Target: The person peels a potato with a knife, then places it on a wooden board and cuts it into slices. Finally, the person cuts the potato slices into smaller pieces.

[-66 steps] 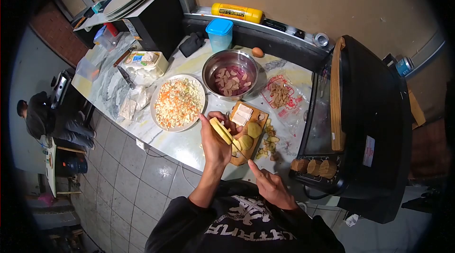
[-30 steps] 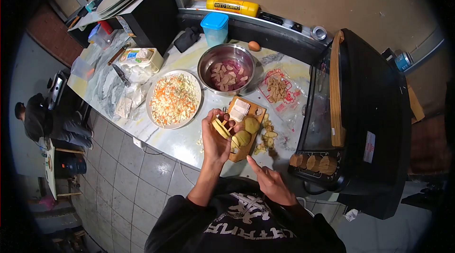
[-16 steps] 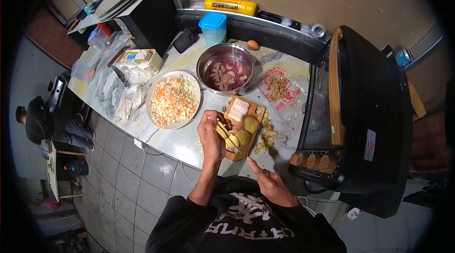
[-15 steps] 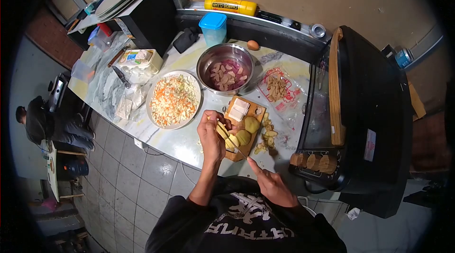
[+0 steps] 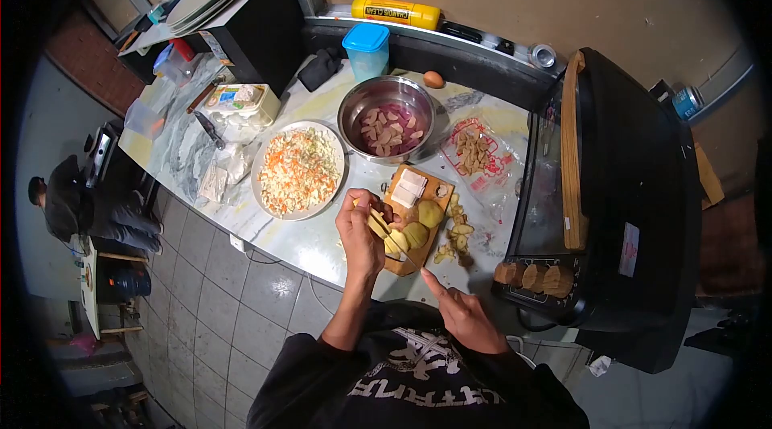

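Note:
My left hand [image 5: 360,240] is closed around a pale yellow piece of peeled potato [image 5: 377,225] above the wooden cutting board [image 5: 400,267]. In my right hand [image 5: 466,318] is a knife [image 5: 409,256], gripped with the index finger stretched along it. Its blade reaches up to the potato piece; whether it touches is hard to tell. Several potatoes [image 5: 429,213] and a stack of flat whitish pieces [image 5: 408,186] rest on the board. Peelings [image 5: 457,238] lie along its right side.
Behind the board stands a steel bowl [image 5: 343,127] with sliced pieces. To its left is a plate [image 5: 259,196] of shredded vegetables. A plastic bag [image 5: 498,180] carries brown pieces, near a black oven [image 5: 635,188]. An egg [image 5: 433,79] sits at the back. Another person [image 5: 68,200] is far left.
The view has shifted slightly. Both hands stay in nearly the same place, with the potato piece and knife still held; the knife's angle against the potato differs a little.

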Available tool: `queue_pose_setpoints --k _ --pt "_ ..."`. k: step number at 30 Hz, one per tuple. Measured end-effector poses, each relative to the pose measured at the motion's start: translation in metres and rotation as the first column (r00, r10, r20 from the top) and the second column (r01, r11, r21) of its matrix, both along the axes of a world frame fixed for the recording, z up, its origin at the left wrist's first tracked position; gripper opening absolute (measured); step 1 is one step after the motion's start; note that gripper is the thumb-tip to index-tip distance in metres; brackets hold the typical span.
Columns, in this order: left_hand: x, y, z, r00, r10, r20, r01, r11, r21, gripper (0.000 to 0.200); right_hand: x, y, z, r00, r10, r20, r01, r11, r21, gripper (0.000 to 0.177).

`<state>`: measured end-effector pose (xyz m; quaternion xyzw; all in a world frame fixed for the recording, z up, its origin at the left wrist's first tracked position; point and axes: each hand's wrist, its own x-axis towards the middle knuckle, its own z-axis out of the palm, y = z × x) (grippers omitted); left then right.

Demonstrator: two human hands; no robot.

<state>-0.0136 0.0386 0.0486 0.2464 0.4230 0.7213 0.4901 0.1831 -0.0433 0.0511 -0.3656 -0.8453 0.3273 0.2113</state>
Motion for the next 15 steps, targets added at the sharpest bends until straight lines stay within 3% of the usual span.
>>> queue_pose_setpoints --k 7,9,15 --pt "0.001 -0.001 0.006 0.994 -0.039 0.106 0.04 0.999 -0.009 0.018 -0.004 -0.001 -0.004 0.998 -0.057 -0.036 0.057 0.998 0.001 0.075" --pt "0.002 -0.002 0.005 0.963 -0.088 0.253 0.097 0.995 -0.025 0.022 -0.004 -0.001 -0.006 0.997 -0.067 -0.049 0.067 0.998 -0.005 0.074" --pt "0.002 -0.004 0.001 0.898 -0.07 0.435 0.11 0.992 -0.068 0.03 -0.011 0.002 -0.016 0.997 -0.07 -0.028 0.07 0.997 0.022 0.073"
